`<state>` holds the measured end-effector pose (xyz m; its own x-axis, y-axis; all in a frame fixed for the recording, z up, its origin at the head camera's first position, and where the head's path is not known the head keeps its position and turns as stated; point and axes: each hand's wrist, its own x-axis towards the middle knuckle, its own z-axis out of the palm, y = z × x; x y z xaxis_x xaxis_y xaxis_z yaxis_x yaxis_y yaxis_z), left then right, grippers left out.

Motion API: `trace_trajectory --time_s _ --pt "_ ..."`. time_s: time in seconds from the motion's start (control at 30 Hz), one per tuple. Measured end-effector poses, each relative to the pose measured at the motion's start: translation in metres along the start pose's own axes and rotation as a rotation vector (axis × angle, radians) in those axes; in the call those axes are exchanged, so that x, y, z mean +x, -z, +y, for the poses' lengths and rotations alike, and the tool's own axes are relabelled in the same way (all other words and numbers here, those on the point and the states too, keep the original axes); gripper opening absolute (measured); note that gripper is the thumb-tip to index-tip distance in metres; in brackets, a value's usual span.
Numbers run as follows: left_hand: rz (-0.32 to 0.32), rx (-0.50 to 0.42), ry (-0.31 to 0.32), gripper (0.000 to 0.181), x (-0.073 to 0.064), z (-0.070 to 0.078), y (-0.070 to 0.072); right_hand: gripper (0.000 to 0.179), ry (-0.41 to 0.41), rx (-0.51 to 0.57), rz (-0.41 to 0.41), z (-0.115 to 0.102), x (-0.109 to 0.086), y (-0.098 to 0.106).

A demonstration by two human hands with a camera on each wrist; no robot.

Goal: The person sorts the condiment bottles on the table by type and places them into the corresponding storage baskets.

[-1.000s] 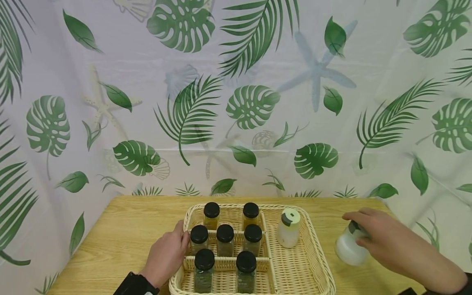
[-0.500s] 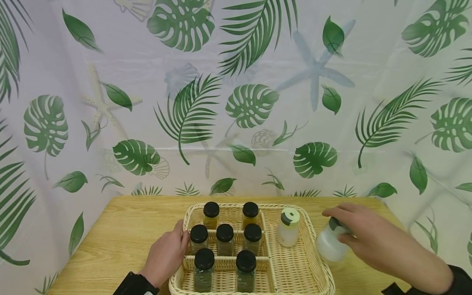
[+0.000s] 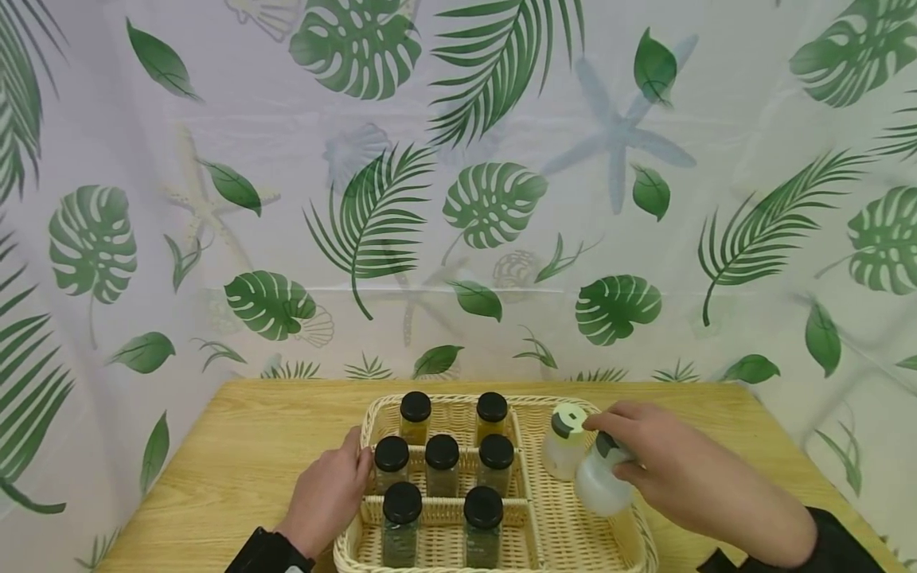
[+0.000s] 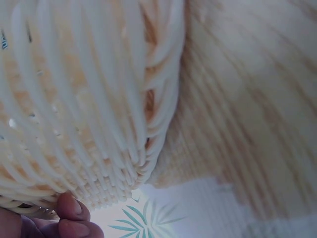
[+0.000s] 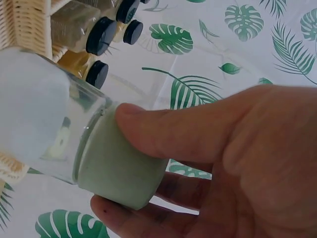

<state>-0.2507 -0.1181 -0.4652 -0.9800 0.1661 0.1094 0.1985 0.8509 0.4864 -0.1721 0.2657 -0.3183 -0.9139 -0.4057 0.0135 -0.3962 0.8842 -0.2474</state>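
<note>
My right hand [image 3: 680, 469] holds a clear seasoning jar [image 3: 602, 480] with white contents by its cap. The right wrist view shows thumb and fingers pinching the pale green cap [image 5: 121, 158]. This jar hangs tilted over the right compartment of the wicker basket [image 3: 573, 541], beside a similar green-capped jar [image 3: 563, 446] standing inside; whether the two touch I cannot tell. My left hand [image 3: 325, 493] grips the basket's left rim, and its fingertips [image 4: 72, 208] show against the weave in the left wrist view.
Several black-capped spice jars [image 3: 442, 469] stand in the basket's left compartments, split by woven dividers [image 3: 530, 509]. The basket rests on a wooden table [image 3: 236, 446]. A leaf-patterned sheet [image 3: 458, 239] hangs behind the table and along its sides.
My right hand has carried the seasoning jar leftward, from beside the basket across its right rim to above the right compartment. The left hand keeps its grip on the rim.
</note>
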Motion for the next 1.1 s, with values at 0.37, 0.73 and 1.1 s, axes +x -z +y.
trace_trajectory --time_s 0.37,0.73,1.1 --pt "-0.020 -0.005 0.031 0.045 0.003 0.001 0.002 0.047 -0.006 0.053 -0.090 -0.004 0.015 -0.020" --pt "-0.020 -0.003 0.031 0.042 0.003 0.003 0.005 0.045 -0.017 0.070 -0.121 -0.002 0.021 -0.038" --pt "-0.035 -0.017 0.041 0.046 0.003 0.002 0.005 0.044 -0.047 0.056 -0.153 -0.004 0.023 -0.050"
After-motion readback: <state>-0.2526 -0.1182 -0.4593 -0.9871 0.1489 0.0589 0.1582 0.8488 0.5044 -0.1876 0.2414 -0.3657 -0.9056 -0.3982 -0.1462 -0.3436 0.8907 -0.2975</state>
